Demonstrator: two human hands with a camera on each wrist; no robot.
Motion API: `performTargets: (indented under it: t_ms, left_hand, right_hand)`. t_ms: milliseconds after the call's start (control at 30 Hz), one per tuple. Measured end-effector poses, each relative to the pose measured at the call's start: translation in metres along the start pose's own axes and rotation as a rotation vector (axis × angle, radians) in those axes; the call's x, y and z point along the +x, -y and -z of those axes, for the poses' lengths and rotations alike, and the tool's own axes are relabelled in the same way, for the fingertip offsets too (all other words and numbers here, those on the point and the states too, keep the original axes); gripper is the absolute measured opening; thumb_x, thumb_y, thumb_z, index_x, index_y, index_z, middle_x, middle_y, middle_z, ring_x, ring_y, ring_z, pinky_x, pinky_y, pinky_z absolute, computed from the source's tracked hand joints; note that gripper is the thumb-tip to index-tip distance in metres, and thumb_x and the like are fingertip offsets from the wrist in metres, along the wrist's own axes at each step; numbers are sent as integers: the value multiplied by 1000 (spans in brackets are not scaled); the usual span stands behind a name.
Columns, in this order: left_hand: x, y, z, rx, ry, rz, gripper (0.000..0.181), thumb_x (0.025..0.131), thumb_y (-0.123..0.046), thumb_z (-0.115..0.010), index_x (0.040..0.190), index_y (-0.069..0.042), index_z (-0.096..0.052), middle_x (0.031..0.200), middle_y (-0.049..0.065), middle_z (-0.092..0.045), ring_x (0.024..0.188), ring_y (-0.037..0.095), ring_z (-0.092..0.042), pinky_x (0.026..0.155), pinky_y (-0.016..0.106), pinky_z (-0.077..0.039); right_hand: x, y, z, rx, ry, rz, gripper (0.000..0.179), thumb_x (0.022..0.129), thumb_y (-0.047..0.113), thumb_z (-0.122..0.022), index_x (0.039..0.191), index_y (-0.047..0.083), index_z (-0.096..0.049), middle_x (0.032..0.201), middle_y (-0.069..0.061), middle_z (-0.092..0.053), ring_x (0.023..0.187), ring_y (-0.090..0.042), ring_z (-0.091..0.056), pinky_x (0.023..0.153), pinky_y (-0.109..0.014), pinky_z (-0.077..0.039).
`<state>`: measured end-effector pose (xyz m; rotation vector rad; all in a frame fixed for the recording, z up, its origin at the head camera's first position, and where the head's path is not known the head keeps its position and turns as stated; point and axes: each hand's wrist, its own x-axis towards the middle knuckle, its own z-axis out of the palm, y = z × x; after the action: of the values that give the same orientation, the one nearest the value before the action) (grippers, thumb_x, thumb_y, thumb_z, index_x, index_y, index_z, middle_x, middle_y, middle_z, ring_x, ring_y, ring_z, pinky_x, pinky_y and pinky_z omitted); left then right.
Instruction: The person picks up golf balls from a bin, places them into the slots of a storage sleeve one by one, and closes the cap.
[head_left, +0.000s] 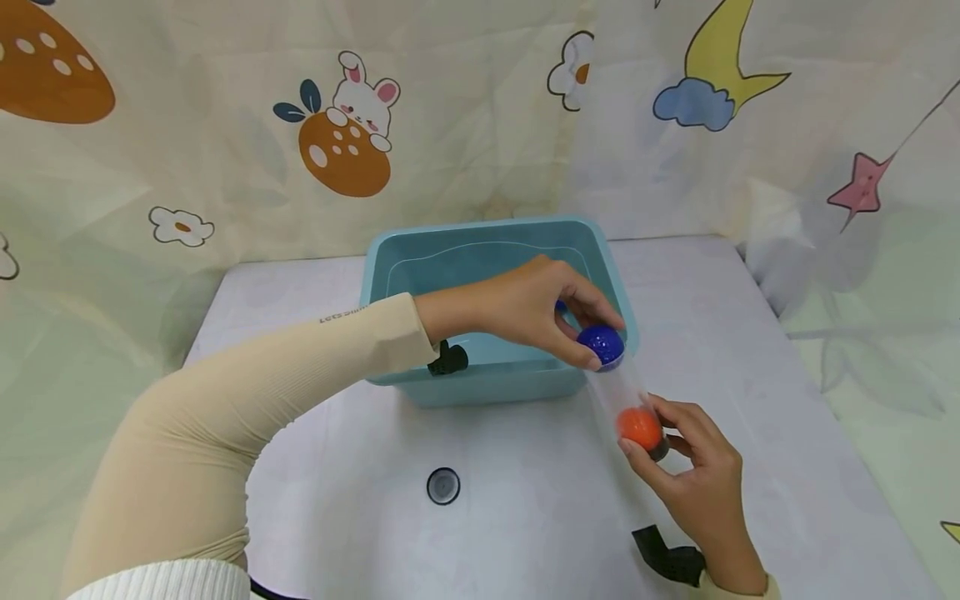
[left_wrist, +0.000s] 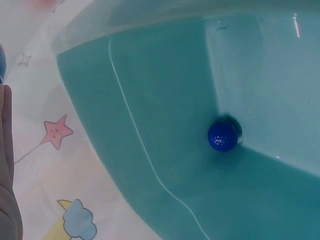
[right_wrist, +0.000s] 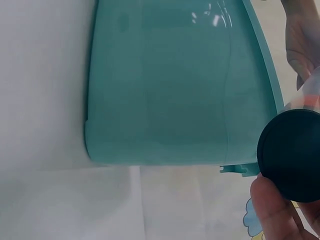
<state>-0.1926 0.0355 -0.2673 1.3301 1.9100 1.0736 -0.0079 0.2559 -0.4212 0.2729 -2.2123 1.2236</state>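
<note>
In the head view, locate your left hand [head_left: 543,310] above the right near part of the teal basin [head_left: 495,387]. Its grip pinches a blue ball [head_left: 602,342] at the far end of the clear tube [head_left: 611,393]; you cannot tell whether the ball sits inside the rim. Your right hand [head_left: 701,475] grips the near end of the tube, right of the basin, where an orange ball [head_left: 640,427] lies inside.

Refer to the right wrist view for the flat face of the dark end cap [right_wrist: 295,155]; the head view shows you only its edge. Refer to the left wrist view for a second blue ball [left_wrist: 223,135], resting in a bottom corner of the basin; the head view gives you just a patch of blue past your left hand.

On the desk [head_left: 360,508], a round dark-rimmed disc [head_left: 443,486] lies on the near side of the basin.
</note>
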Motion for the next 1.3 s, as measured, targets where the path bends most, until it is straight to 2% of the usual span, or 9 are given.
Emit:
performTargets:
  t_ms: [367, 667, 900, 1100, 1300]
  left_hand:
    - [2, 2, 3, -13, -23, -18, 39, 90, -8, -88, 127, 1, -78, 122, 5, -80, 108, 10, -72, 93, 26, -63]
    - [6, 7, 18, 9, -59, -40, 40, 92, -8, -88, 129, 3, -77, 126, 9, -78, 112, 14, -73, 97, 28, -62]
    - [8, 20, 26, -15, -91, 3, 45, 94, -8, -86, 136, 2, -73, 135, 11, -74, 122, 15, -70, 102, 29, -59]
    - [9, 31, 33, -48, -139, 43, 49, 95, -9, -85, 140, 1, -70, 142, 14, -70, 128, 23, -68, 104, 26, -57]
    - [12, 46, 38, -68, -180, 77, 51, 95, -11, -85, 142, 0, -69, 145, 16, -68, 127, 18, -68, 106, 24, -55]
  right_hand:
    - [-1, -5, -1, 27, -12, 32, 58, 70, -8, -94, 125, -10, -74, 109, -17, -73, 99, 7, -66, 83, -6, -54]
    - [-5, -3, 0, 0, -9, -20, 66, 63, -17, -91, 126, -8, -75, 110, -10, -74, 100, 7, -66, 82, -5, -54]
    - [-9, -2, 1, -21, -19, -68, 66, 62, -17, -91, 126, -7, -76, 111, -2, -73, 100, 8, -65, 82, -5, -53]
    - [-14, -3, 0, -5, -27, -86, 67, 62, -20, -90, 126, -8, -75, 113, 6, -71, 99, 7, -66, 82, -5, -54]
    - [-18, -5, 0, 33, -38, -94, 68, 61, -23, -88, 126, -9, -74, 115, 12, -69, 99, 5, -67, 83, -5, -54]
